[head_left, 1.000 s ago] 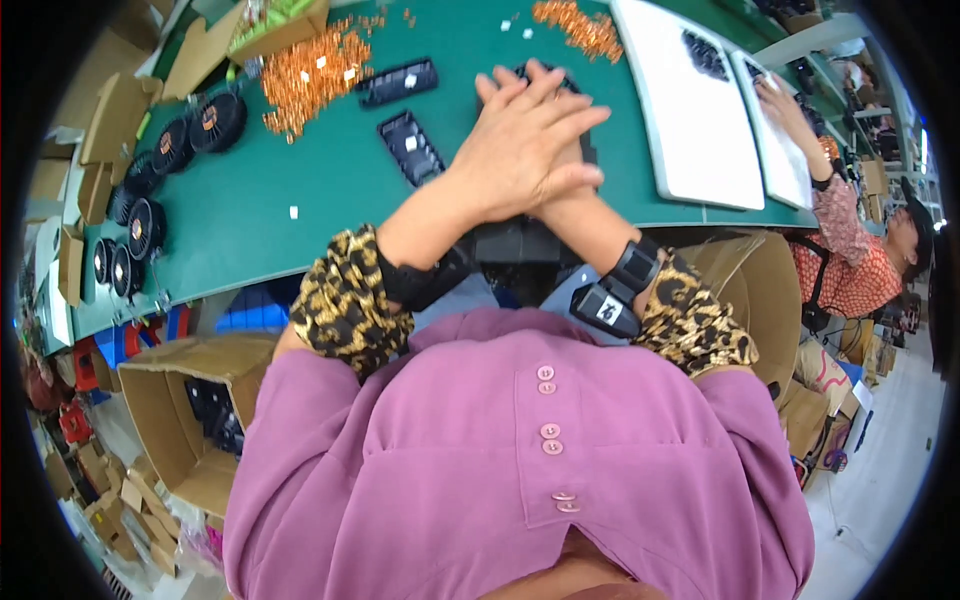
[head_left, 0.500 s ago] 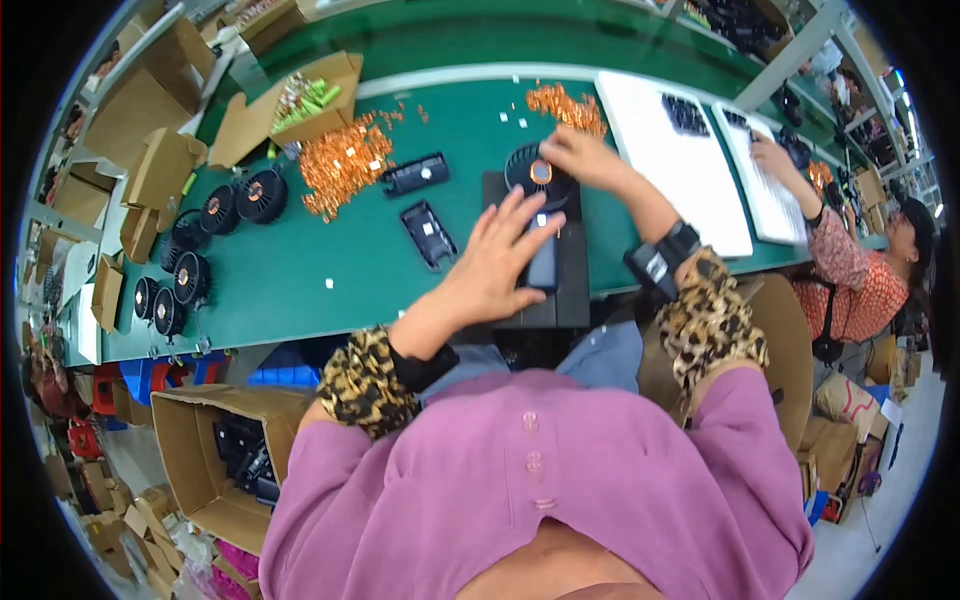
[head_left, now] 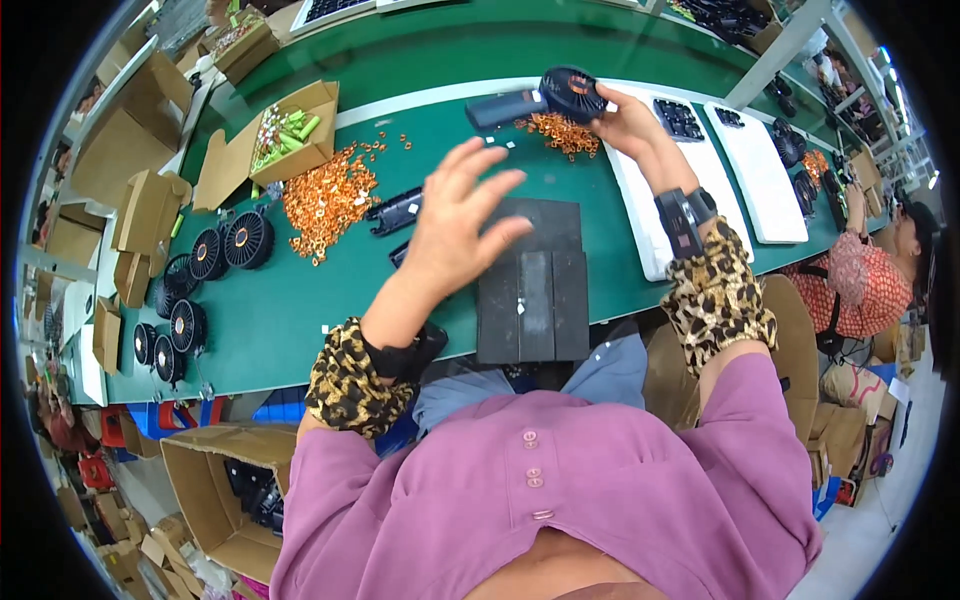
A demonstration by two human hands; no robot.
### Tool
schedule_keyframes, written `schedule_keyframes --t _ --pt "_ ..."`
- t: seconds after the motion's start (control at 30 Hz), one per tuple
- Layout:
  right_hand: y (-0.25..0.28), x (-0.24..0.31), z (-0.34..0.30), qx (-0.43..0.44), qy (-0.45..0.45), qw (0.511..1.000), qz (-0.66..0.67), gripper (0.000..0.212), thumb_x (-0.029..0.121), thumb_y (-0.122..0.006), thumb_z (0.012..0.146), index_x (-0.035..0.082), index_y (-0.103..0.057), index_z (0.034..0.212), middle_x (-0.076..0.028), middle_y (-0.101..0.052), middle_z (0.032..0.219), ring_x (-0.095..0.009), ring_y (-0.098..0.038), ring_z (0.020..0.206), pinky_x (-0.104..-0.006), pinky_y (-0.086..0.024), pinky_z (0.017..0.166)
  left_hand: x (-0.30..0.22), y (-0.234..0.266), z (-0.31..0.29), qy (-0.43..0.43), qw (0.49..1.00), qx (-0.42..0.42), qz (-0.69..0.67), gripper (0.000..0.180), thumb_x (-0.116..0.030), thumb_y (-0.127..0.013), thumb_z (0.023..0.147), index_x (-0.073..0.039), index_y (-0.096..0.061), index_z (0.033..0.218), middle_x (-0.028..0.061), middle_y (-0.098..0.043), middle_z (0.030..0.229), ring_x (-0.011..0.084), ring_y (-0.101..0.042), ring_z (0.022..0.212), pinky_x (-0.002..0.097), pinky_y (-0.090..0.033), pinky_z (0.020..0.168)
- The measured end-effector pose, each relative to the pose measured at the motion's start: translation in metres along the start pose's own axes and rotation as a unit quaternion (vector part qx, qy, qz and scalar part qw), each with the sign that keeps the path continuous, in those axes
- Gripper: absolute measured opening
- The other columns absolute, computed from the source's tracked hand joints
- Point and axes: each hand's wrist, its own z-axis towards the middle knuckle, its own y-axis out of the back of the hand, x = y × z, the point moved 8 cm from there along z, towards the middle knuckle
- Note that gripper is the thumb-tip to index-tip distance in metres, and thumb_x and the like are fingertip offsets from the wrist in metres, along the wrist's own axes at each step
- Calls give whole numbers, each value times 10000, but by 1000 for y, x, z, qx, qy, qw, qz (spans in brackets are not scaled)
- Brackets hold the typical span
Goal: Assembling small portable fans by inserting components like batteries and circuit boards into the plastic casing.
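A dark handheld fan is gripped at its round head by my right hand, raised over the far part of the bench. Its handle points left. My left hand hovers with fingers spread and nothing in them, over two dark handle shells that it partly hides. A black block lies at the bench's near edge, in front of me, with a small white bit on it. Beyond the fan is a small heap of orange rings.
At left sit several round fan heads, a large pile of orange rings and a carton of green cylinders. White foam trays stand at right. Past them a co-worker sits. An open carton of dark parts is below left.
The fan has left the black block and risen up and away in my right hand. My left hand has come off it and moved left, fingers spread.
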Motion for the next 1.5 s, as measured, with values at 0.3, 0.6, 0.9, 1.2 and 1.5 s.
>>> schedule_keyframes --t 0.3,0.6,0.9,1.2,1.5 --pt "13 30 128 -235 158 959 17 366 108 -627 877 -33 -473 1177 -198 -554 1097 -352 -610 822 -312 -578 605 157 9 -62 386 837 -196 -334 196 -163 -637 900 -27 -673 1037 8 -630 978 82 -542 914 242 -409 835" --pt "83 157 219 -66 473 674 -563 311 346 -670 810 78 -691 966 -129 -684 850 -312 -674 824 -406 -534 686 137 -26 -17 376 810 -133 -429 162 -126 -627 900 -21 -666 1017 23 -632 1017 104 -542 969 258 -397 887" --pt "-97 20 30 153 321 608 -710 156 116 -660 756 23 -682 879 -132 -674 782 -256 -652 716 -347 -510 669 145 6 -60 419 826 -141 -350 159 -121 -627 897 -21 -672 1013 33 -620 1032 115 -543 989 263 -400 891" --pt "-75 -24 -25 140 290 551 -770 100 126 -665 778 35 -674 820 -122 -612 928 -312 -584 976 -413 -493 811 149 -4 -63 416 845 -113 -317 167 -140 -642 893 -20 -685 1002 4 -623 970 67 -530 881 220 -406 797" --pt "-79 -39 -22 98 273 508 -811 134 157 -631 831 27 -661 848 -144 -626 935 -322 -603 948 -425 -494 808 150 -7 -63 425 842 -98 -317 171 -143 -640 900 -20 -686 1010 -13 -640 904 49 -529 823 201 -410 742"
